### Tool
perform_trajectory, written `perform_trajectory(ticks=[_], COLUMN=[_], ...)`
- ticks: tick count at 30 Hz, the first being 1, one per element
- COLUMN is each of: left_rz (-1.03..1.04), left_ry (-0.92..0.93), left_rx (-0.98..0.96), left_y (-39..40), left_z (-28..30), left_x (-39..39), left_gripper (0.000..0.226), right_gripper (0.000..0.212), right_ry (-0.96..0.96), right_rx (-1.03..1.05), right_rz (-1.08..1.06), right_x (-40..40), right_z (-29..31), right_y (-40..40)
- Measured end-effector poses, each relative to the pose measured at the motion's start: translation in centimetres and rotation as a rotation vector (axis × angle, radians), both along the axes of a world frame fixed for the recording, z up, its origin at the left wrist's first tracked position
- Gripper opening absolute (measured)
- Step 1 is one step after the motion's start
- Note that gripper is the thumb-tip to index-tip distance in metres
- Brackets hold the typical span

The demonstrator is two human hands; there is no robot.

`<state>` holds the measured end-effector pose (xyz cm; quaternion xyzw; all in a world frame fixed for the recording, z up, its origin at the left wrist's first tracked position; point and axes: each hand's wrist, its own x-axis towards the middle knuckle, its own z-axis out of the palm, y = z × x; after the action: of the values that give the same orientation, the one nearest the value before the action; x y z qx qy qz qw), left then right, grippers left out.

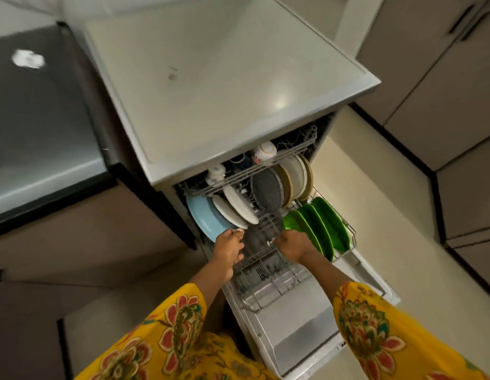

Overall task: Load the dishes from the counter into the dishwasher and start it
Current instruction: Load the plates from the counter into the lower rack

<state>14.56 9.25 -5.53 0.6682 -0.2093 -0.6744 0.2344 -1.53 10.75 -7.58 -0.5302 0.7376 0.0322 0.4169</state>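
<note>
Head view, looking down. Nearest: two yellow floral sleeves (180,319), forearms reaching forward over the open dishwasher door (301,333). Next, both hands at the pulled-out lower rack (268,272). Left hand (228,249) beside the rim of the blue plate (204,218), fingers curled downward at the rack's wire edge, thumb tip near or touching the plate; whether actually gripping the wire, cannot tell. Right hand (293,246) with fingers curled forward into the dark cutlery basket (268,229), apparently closed on its rim or handle; fingertips hidden, so the exact hold unclear.

Beyond the hands, dishes on edge in the rack: blue plate at left, two white plates (238,205), a speckled grey plate (267,190), cream plates (295,175), green plates (319,226) at right. Further in, upper rack (232,175) with white cups (265,151). Farthest, the pale counter (224,78), no dishes visible on it.

Judged: loaded rack heavy, stiff, rolling; best taken at the front wire rim with both hands and pushed evenly. Plates hard, smooth, breakable; prone to rattling if shoved fast. Loading seemingly done; sliding in, shutting and starting left.
</note>
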Motion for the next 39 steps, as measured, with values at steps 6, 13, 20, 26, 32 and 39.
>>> perform_trajectory(ticks=[6,13,20,26,32,39], left_rz=[0.164,0.408,0.492,0.601,0.668,0.762], left_ry=[0.003,0.051,0.022,0.016,-0.034,-0.056], left_rx=[-0.109,-0.317,-0.468,-0.498,-0.523,-0.516], left_y=[0.9,0.1,-1.5,-1.9,-1.5,-2.6], left_z=[4.0,9.3,13.8,15.2,15.2,14.5], left_x=[6.2,16.5,28.0,36.3,42.2,47.5], left_gripper=[0.008,0.015,0.016,0.024,0.034,0.028], right_gripper=[0.034,0.029,0.019,0.023,0.029,0.037], right_ry=[-0.254,-0.506,-0.703,-0.722,-0.701,-0.648], right_rx=[-0.132,-0.214,-0.296,-0.321,-0.298,-0.318], right_rz=[-0.020,0.000,-0.005,0.069,0.102,0.175], right_x=[8.4,19.8,31.8,40.3,46.8,52.7], right_z=[4.7,10.4,16.0,17.8,17.3,16.8], right_y=[-1.0,-3.0,-5.7,-6.8,-7.4,-9.3])
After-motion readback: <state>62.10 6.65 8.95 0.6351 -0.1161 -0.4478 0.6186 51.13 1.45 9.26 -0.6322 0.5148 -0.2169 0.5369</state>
